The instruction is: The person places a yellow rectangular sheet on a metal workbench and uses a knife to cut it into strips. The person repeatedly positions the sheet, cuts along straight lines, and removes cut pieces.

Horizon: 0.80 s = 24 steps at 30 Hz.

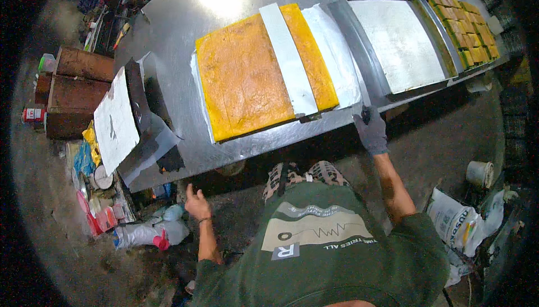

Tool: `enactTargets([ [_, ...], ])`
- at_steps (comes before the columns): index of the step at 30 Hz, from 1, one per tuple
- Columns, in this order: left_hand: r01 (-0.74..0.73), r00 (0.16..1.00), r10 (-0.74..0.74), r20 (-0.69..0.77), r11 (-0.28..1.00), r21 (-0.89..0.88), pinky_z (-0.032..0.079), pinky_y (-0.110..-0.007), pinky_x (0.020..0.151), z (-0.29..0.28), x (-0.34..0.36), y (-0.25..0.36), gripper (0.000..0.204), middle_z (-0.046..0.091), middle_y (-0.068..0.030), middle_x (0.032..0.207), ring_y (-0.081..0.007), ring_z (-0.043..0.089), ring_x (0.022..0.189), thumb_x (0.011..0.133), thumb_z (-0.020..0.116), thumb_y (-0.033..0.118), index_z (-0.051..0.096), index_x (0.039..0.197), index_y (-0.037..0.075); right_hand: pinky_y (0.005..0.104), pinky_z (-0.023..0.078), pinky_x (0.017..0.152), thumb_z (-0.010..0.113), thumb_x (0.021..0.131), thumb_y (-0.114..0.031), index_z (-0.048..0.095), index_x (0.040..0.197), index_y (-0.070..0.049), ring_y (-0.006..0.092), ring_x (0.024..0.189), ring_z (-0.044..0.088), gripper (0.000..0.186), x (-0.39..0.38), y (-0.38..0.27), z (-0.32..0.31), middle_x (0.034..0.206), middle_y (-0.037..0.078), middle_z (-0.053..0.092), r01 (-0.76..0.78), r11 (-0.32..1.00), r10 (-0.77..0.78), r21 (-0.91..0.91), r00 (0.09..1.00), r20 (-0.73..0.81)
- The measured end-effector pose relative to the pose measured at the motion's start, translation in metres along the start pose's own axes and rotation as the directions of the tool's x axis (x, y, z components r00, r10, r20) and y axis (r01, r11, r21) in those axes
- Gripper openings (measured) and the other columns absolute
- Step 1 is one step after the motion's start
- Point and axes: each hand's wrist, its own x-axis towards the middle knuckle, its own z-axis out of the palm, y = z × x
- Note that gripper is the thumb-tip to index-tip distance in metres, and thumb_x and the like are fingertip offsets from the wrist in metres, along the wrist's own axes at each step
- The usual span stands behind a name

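Observation:
A large flat yellow-orange slab, which looks like cake, lies on white paper on the metal table. Across its right part rests a long, flat whitish strip. My right hand, in a grey glove, is at the table's front edge, right of the slab. Its fingers are closed around a dark handle; what the handle belongs to is hard to make out. My bare left hand hangs below the front edge, index finger stretched out, holding nothing.
A shallow metal tray stands right of the slab, beside rows of cut yellow pieces. A white sheet lies at the table's left end, near brown boxes. Plastic bags and a white bucket are below.

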Motion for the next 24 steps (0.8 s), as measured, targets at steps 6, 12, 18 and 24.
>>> enactTargets([
  [6, -0.288, 0.958, 0.261, -0.123, 0.845, -0.450, 0.044, -0.042, 0.104, 0.042, 0.062, 0.043, 0.053, 0.061, -0.0202, 0.126, -0.0354, 0.058, 0.120, 0.088, 0.072, 0.014, 0.054, 0.136, -0.002, 0.0456, 0.049, 0.087, 0.078, 0.079, -0.024, 0.064, 0.106, 0.001, 0.0337, 0.098, 0.064, 0.040, 0.090, 0.010, 0.028, 0.104, 0.021, 0.066, -0.034, 0.935, 0.033, -0.352, 0.999, -0.009],
  [12, -0.164, 0.978, 0.205, 0.029, 0.853, -0.496, 0.044, -0.046, 0.102, 0.111, 0.188, 0.128, 0.054, 0.057, -0.0288, 0.129, -0.0408, 0.057, 0.115, 0.097, 0.059, 0.029, 0.051, 0.135, -0.009, 0.0398, 0.049, 0.092, 0.080, 0.077, -0.024, 0.061, 0.118, 0.003, 0.0281, 0.106, 0.063, 0.053, 0.125, 0.025, 0.067, 0.114, 0.017, 0.066, -0.105, 0.966, 0.104, -0.235, 0.994, -0.017],
  [18, -0.156, 0.959, 0.251, 0.132, 0.856, -0.492, 0.048, -0.044, 0.097, 0.135, 0.270, 0.177, 0.046, 0.068, -0.0259, 0.114, -0.0405, 0.063, 0.111, 0.096, 0.057, 0.030, 0.060, 0.125, -0.005, 0.0340, 0.049, 0.077, 0.075, 0.078, -0.016, 0.058, 0.116, 0.003, 0.0193, 0.083, 0.057, 0.046, 0.113, -0.004, 0.083, 0.093, 0.008, 0.061, -0.165, 0.971, 0.164, -0.171, 0.986, -0.021],
  [24, -0.319, 0.901, 0.421, 0.104, 0.806, -0.498, 0.049, -0.045, 0.075, 0.121, 0.287, 0.200, 0.028, 0.068, -0.0239, 0.086, -0.0395, 0.065, 0.079, 0.092, 0.059, 0.024, 0.066, 0.098, -0.002, 0.0341, 0.050, 0.068, 0.076, 0.080, -0.018, 0.061, 0.107, 0.004, 0.0177, 0.074, 0.059, 0.038, 0.107, -0.051, 0.080, 0.087, 0.009, 0.066, -0.294, 0.956, 0.294, 0.011, 0.953, -0.071],
])
